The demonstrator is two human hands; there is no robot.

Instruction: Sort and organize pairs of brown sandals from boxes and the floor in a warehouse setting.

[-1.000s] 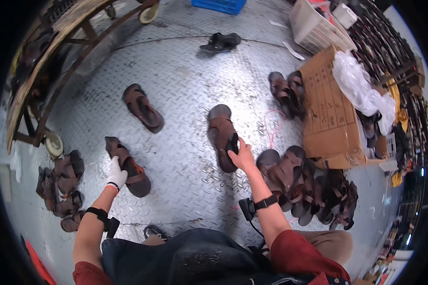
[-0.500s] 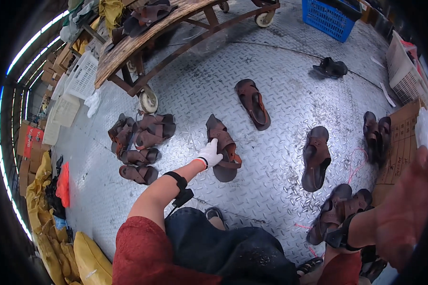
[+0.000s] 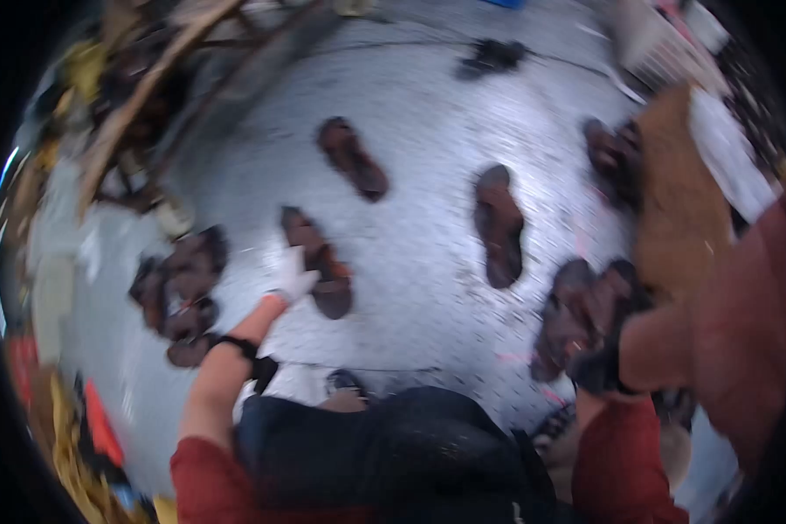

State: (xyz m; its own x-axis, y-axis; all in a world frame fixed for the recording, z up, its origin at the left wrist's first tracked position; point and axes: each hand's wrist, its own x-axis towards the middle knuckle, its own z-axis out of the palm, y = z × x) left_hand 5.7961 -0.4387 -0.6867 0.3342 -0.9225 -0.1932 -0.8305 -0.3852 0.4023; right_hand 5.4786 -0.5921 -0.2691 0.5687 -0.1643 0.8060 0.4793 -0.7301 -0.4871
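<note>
My left hand [image 3: 297, 276], in a white glove, reaches to the near-left side of a brown strappy sandal [image 3: 332, 295] on the floor. Its finger and thumb look spread at the sandal's edge, though blur hides the exact contact. My right hand [image 3: 747, 319] is raised close to the camera at the right rim, large and smeared; its fingers cannot be made out. Below its forearm lies a pair of brown sandals [image 3: 570, 306]. Single sandals lie farther off, one beyond my left hand [image 3: 351, 159] and one to the right [image 3: 499, 227].
A cluster of sandals [image 3: 190, 271] lies at left, near a wooden cart [image 3: 118, 131]. Dark footwear [image 3: 491, 58] rests at the back. At right are more sandals [image 3: 612, 157], a cardboard piece [image 3: 683, 196] and a pale crate [image 3: 664, 44]. Yellow sacks [image 3: 65, 437] line the lower left.
The view has swung, so floor, sandals and cart sit farther left and higher, now blurred. My left hand stays at the same sandal; my right hand remains raised near the camera.
</note>
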